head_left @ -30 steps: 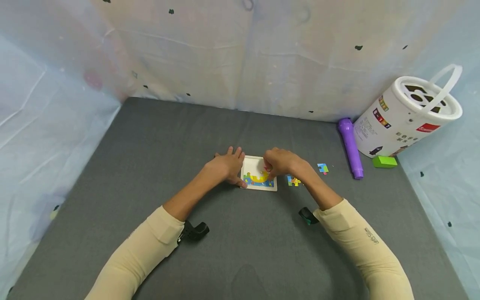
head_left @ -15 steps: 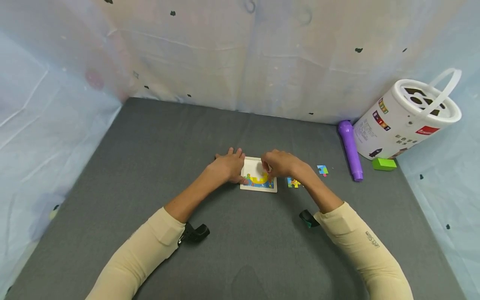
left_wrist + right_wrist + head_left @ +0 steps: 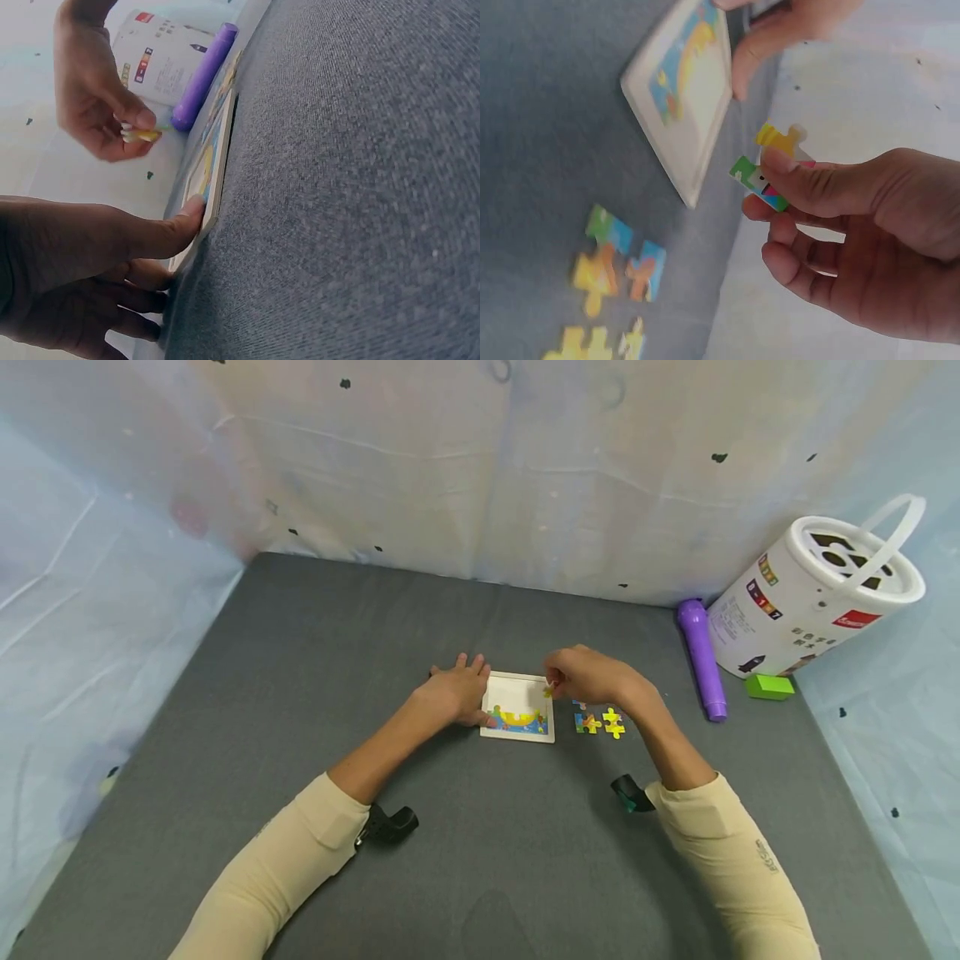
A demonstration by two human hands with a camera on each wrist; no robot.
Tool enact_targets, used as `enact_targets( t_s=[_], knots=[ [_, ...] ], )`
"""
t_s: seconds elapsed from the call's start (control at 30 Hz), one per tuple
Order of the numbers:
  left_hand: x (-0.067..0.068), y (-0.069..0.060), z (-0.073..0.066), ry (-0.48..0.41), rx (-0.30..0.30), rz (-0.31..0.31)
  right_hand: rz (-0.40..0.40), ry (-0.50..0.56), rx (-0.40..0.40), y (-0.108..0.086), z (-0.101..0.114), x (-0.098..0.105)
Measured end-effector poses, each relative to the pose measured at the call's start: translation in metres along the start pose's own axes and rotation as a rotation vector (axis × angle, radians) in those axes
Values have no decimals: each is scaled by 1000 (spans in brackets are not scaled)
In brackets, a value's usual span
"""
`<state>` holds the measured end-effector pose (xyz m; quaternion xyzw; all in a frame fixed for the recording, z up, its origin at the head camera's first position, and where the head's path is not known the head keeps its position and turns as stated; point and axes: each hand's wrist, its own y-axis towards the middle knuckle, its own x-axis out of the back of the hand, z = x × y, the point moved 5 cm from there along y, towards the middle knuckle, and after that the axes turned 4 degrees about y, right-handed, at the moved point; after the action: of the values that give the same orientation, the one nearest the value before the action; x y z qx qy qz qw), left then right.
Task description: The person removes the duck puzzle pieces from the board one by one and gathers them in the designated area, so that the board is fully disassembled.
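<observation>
A small wooden puzzle tray (image 3: 519,737) lies on the grey cloth, its near part filled with yellow and blue pieces and its far part bare wood. My left hand (image 3: 453,692) rests at the tray's left side, fingers spread, thumb on the rim. Just off the tray's right edge, my right hand (image 3: 596,677) pinches what look like two jigsaw pieces, a yellow one (image 3: 774,137) and a green-and-blue one (image 3: 744,172), between thumb and fingers. Loose jigsaw pieces (image 3: 614,724) lie right of the tray; my right hand and forearm may cover others.
At the back right stands a white bucket (image 3: 757,610) with a lid of shaped holes and a handle. A purple microphone-shaped stick (image 3: 702,660) lies beside it, with a green block (image 3: 769,687) in front. Pale sheeting (image 3: 420,468) hangs behind the table.
My right hand has moved right from over the tray to its right edge, with jigsaw pieces now visible in its fingers. Yellow loose pieces have come into sight. My left hand stays put.
</observation>
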<state>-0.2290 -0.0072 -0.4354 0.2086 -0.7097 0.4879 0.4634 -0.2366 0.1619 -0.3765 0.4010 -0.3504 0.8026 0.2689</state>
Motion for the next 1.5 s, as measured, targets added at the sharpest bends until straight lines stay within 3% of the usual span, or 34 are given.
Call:
enact_targets(
  t_s=[0.23, 0.53, 0.9, 1.13, 1.4, 1.5],
  knots=[
    [0, 0, 2, -8, -20, 15, -71, 46, 13, -23, -15, 12],
    [1, -1, 2, 4, -40, 15, -170, 30, 5, -58, -42, 19],
    [0, -1, 4, 2, -38, 10, -95, 64, -130, -89, -85, 14],
    [-2, -1, 3, -11, -39, 23, 6, 85, -196, -93, -111, -4],
    [-1, -2, 3, -4, -36, 31, -31, 18, -283, -94, -122, -8],
    [-1, -2, 3, -4, -34, 31, -13, 13, -355, -95, -125, -9]
  ],
)
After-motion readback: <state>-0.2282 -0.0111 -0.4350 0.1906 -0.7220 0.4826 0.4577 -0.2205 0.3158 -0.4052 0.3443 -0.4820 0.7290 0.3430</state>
